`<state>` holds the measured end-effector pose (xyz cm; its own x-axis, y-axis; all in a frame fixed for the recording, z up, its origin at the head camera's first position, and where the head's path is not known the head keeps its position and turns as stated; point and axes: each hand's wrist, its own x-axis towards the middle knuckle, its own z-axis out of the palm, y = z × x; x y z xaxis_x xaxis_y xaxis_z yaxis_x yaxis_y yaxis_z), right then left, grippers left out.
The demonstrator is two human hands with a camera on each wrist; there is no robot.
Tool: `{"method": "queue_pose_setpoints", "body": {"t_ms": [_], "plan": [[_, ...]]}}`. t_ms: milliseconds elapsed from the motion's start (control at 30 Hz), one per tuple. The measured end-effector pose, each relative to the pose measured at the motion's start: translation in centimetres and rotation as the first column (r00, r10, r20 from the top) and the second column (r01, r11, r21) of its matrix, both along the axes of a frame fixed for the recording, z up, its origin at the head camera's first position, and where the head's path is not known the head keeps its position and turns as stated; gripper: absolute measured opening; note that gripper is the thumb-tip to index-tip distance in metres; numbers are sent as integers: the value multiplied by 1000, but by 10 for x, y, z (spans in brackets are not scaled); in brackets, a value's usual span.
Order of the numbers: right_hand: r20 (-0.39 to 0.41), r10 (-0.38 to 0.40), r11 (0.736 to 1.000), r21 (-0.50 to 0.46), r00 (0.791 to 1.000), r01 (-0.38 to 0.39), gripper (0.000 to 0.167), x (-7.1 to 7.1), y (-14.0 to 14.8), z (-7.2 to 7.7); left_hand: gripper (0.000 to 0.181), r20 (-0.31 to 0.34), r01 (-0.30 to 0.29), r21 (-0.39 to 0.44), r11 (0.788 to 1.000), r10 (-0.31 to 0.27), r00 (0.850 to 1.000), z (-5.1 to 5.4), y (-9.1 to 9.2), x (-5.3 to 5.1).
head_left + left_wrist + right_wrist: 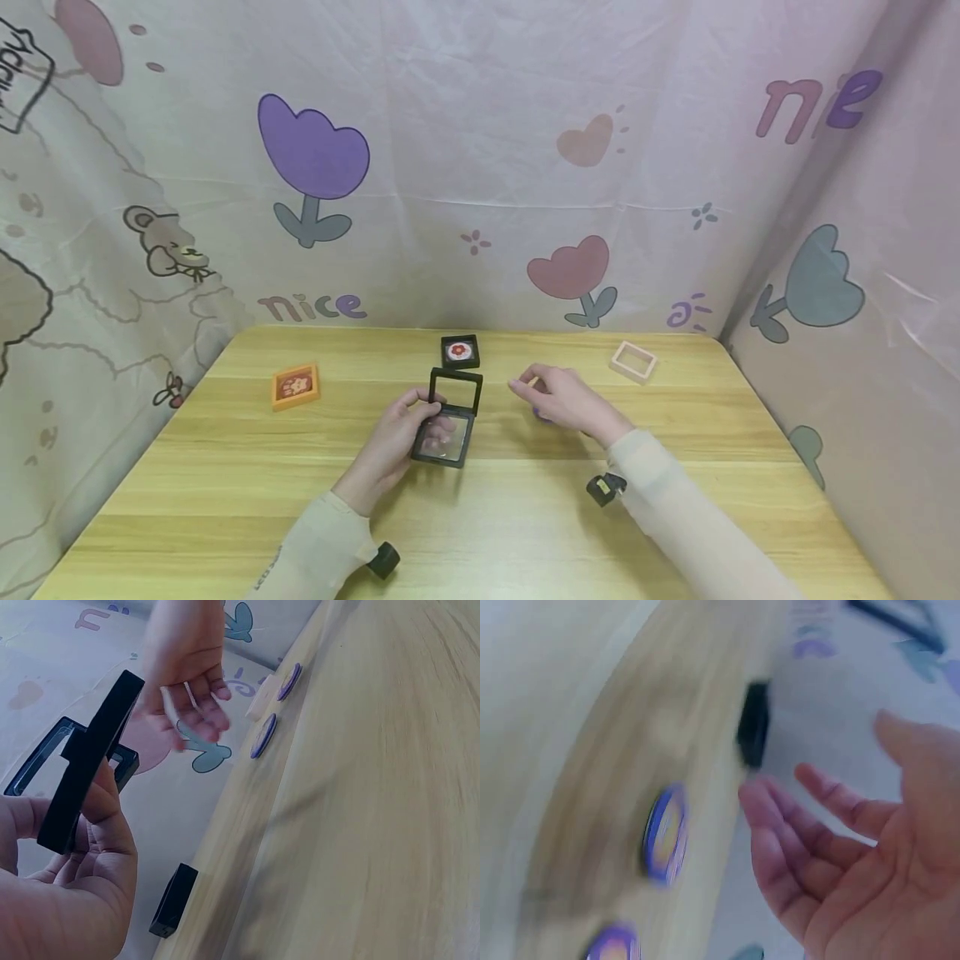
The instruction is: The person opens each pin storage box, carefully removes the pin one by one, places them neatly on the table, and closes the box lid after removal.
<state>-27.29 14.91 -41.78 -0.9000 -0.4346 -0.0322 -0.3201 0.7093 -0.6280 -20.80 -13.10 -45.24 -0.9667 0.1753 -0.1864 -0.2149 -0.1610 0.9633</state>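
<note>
My left hand (393, 435) grips a black hinged display frame (456, 410) above the table. The frame's two halves are swung apart, and fingers show through the clear film of the lower half. In the left wrist view the same black frame (91, 761) appears edge-on, between thumb and fingers. My right hand (568, 402) hovers to the right of it, its fingers loosely bent and holding nothing. Under that hand a round purple-rimmed badge (541, 414) is mostly hidden. The right wrist view shows this badge (666, 834) and a second purple-rimmed badge (615, 946), both blurred.
Behind the held frame, a small black frame (460, 352) with a red flower picture lies on the table. An orange frame (295, 387) lies at left, a pale pink frame (634, 362) at back right. Printed cloth (450, 167) hangs behind the wooden table (510, 525).
</note>
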Motion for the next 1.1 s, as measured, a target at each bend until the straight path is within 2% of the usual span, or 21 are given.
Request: {"method": "queue_pose_setpoints", "body": {"t_ms": [67, 133, 233, 300, 433, 533, 633, 733, 800, 967, 1100], "plan": [[95, 38, 993, -116, 995, -27, 51, 5, -7, 3, 22, -1, 8, 1, 1000, -7, 1000, 0, 2, 0], [192, 82, 975, -218, 978, -39, 55, 9, -14, 5, 24, -4, 14, -1, 1000, -14, 1000, 0, 4, 0], [327, 134, 936, -351, 936, -11, 61, 15, -23, 5, 24, -9, 32, -5, 999, -32, 999, 0, 5, 1], [401, 148, 908, -417, 904, 36, 63, 18, -28, 4, 22, -17, 46, -5, 999, -46, 999, 0, 6, 2], [487, 168, 855, -505, 857, 119, 68, 20, -33, 0, 20, -32, 74, -2, 997, -74, 997, 0, 6, 2], [511, 174, 834, -531, 842, 150, 70, 20, -35, -2, 21, -31, 81, 2, 997, -81, 996, -1, 6, 3], [513, 181, 826, -543, 839, 154, 69, 19, -36, -3, 28, -16, 88, 14, 996, -88, 996, -1, 6, 3], [489, 201, 821, -557, 849, 127, 62, 20, -35, -3, 35, -7, 101, 31, 994, -101, 995, -3, 6, 3], [460, 215, 821, -563, 861, 96, 56, 21, -35, -3, 35, -6, 106, 35, 994, -106, 994, -3, 6, 2], [374, 206, 845, -534, 904, 28, 46, 24, -33, -5, 36, -2, 119, 58, 991, -119, 993, -5, 2, 2], [317, 206, 850, -526, 926, -9, 45, 24, -31, -8, 47, -7, 167, 137, 976, -167, 986, -5, -1, 1]]}}
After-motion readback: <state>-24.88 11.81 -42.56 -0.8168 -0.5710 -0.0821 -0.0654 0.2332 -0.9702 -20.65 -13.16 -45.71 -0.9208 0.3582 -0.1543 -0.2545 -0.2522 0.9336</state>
